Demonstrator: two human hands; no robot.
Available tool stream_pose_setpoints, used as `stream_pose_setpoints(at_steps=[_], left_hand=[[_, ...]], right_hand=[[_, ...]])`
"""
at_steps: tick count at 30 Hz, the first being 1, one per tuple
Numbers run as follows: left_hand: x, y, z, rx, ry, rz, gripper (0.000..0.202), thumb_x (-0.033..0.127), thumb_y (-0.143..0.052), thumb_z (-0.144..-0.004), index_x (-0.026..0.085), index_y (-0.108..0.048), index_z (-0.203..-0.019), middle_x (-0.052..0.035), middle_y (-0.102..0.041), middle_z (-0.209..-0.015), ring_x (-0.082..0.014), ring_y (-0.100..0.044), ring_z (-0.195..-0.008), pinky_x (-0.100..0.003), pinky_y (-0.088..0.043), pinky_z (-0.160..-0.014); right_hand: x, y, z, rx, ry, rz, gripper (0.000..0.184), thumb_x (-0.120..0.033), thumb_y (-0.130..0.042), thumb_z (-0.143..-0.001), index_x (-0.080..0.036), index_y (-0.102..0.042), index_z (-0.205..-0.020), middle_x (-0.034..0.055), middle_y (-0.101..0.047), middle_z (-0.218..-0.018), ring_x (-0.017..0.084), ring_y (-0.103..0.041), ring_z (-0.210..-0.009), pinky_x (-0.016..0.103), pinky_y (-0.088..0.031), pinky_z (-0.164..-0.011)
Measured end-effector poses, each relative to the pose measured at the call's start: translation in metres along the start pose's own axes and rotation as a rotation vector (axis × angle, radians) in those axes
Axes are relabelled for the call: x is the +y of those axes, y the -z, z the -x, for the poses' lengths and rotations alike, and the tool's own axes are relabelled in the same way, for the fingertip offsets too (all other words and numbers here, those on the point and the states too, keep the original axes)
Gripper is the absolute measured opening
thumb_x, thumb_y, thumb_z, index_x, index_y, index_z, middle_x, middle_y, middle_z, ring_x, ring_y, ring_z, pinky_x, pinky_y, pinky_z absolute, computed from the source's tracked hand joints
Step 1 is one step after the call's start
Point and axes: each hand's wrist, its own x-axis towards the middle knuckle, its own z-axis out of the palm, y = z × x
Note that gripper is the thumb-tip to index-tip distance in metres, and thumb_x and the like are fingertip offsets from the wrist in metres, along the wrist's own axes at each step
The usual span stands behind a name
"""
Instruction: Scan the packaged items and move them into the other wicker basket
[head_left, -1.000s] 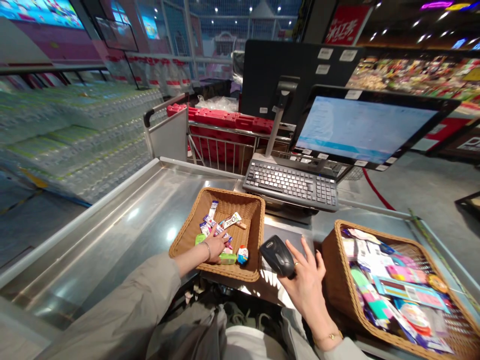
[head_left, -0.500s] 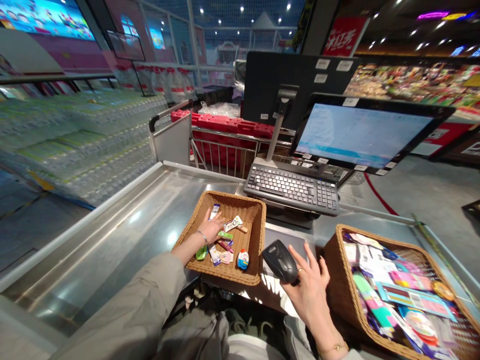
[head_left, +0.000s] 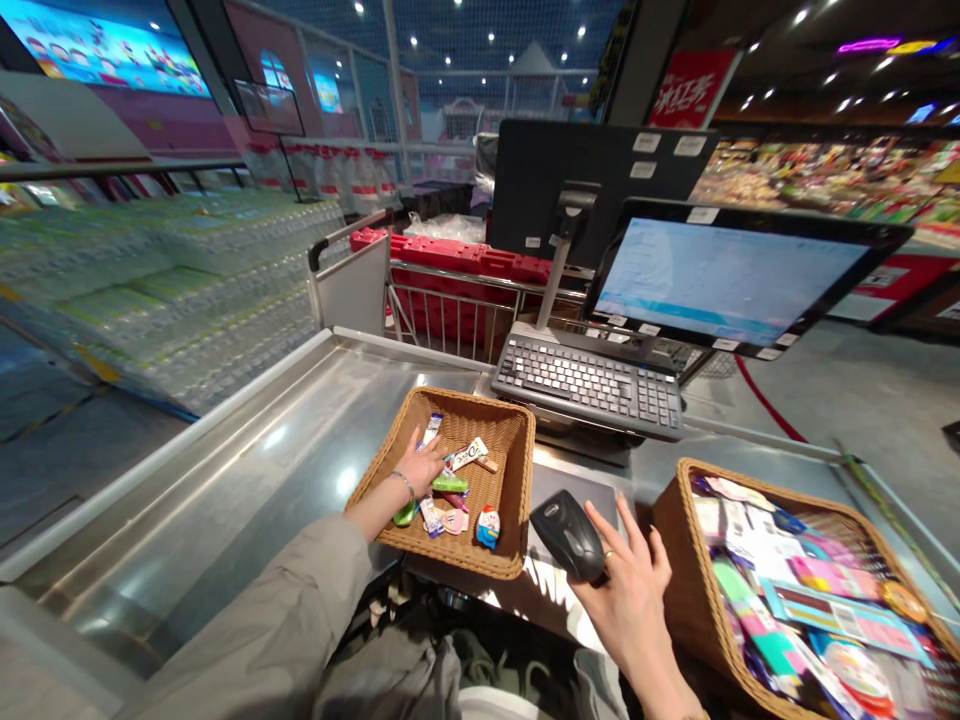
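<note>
Two baskets [head_left: 495, 430] [head_left: 675, 560], one scanner [head_left: 568, 535]

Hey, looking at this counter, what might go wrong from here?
The right hand holds the black scanner in a splayed grip, so it might slip. The left hand partly hides small packets in the left basket; one could be overlooked. Packages overlap in the crowded right basket, so some might stay buried.

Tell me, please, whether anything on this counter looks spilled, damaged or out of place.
Nothing stands out. Small items lie jumbled inside the left basket, and packets are heaped in the right basket, but I see none spilled onto the counter.
</note>
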Motion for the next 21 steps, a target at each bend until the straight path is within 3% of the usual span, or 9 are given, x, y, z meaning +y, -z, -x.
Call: stream_pose_setpoints(at_steps=[4,7,16,21], left_hand=[[0.003,0.001,0.002,-0.043,0.036,0.011,0.056,0.044,-0.082,-0.060,0.024,-0.065,-0.109,-0.0116,-0.051,-0.143,-0.0364,-0.029,-0.142,-0.069,0.017,-0.107],[0.007,0.003,0.004,-0.055,0.072,0.023,0.063,0.052,-0.080,-0.060,0.023,-0.064,-0.113,-0.0146,-0.048,-0.145,-0.0372,-0.028,-0.142,-0.069,0.016,-0.107],[0.021,0.000,-0.014,-0.036,0.183,0.074,0.057,0.061,-0.073,-0.065,0.024,-0.069,-0.108,-0.0147,-0.051,-0.142,-0.0414,-0.025,-0.142,-0.070,0.014,-0.108],[0.035,-0.008,-0.035,-0.069,0.223,0.097,0.040,0.052,-0.070,-0.073,0.026,-0.071,-0.104,-0.0122,-0.050,-0.144,-0.0374,-0.026,-0.143,-0.067,0.014,-0.109]], right_hand=[[0.002,0.002,0.002,-0.014,0.009,-0.004,0.004,-0.027,-0.061,-0.074,-0.023,-0.062,-0.076,0.0028,-0.060,-0.133,0.033,-0.031,-0.141,0.061,-0.017,-0.110],[0.003,0.002,0.003,0.003,0.014,0.002,0.004,-0.027,-0.061,-0.074,-0.023,-0.061,-0.073,0.0030,-0.060,-0.132,0.033,-0.032,-0.140,0.061,-0.018,-0.109],[0.006,0.004,0.005,-0.019,-0.005,-0.001,0.004,-0.026,-0.061,-0.075,-0.023,-0.060,-0.073,0.0035,-0.059,-0.134,0.034,-0.030,-0.141,0.062,-0.017,-0.110],[0.008,0.005,0.005,-0.016,-0.018,0.007,0.003,-0.025,-0.061,-0.075,-0.023,-0.060,-0.073,0.0026,-0.058,-0.135,0.033,-0.030,-0.141,0.062,-0.017,-0.110]])
